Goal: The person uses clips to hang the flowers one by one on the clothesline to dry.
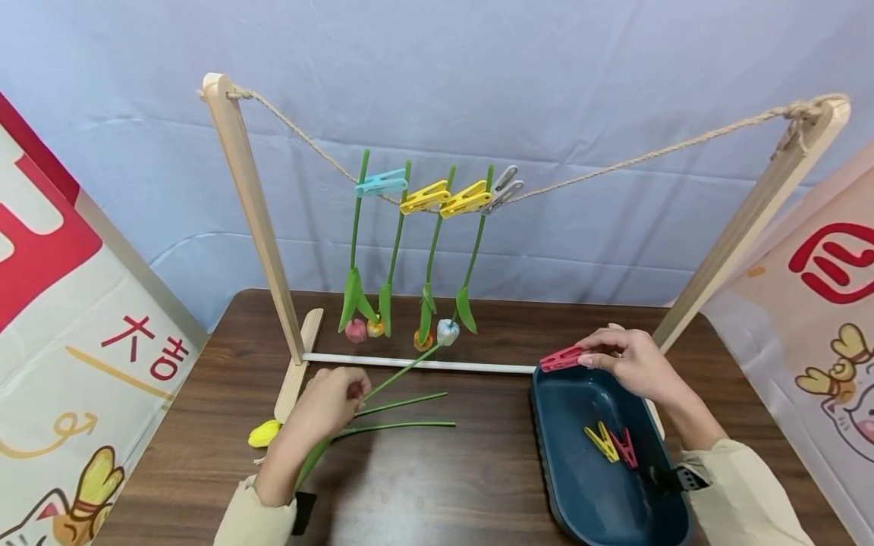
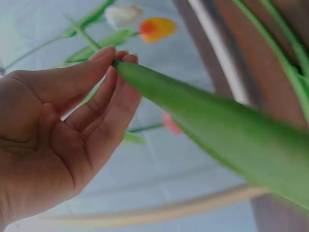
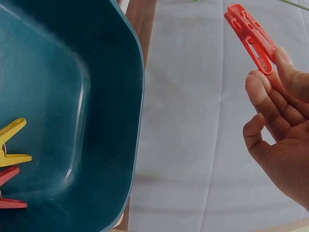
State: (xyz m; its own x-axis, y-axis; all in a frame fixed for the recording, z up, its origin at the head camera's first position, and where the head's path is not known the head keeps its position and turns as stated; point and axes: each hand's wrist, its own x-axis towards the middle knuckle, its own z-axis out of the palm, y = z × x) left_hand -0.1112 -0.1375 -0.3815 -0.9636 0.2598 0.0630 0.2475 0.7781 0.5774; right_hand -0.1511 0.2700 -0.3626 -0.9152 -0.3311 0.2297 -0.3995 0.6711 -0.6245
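My left hand pinches the green stem of an artificial tulip between thumb and fingertips. In the left wrist view its broad leaf slants down to the right from my fingers; its flower head is hidden there. My right hand holds a red clothespin by its handle end, above the far rim of a blue bin. Inside the bin lie a yellow clothespin and another red clothespin. Two more green stems lie on the table beside my left hand.
A rope sags between two wooden posts. Several tulips hang from it head down, held by blue, yellow and grey clothespins. A white rod runs low between the posts. A yellow tulip head rests at the table's left.
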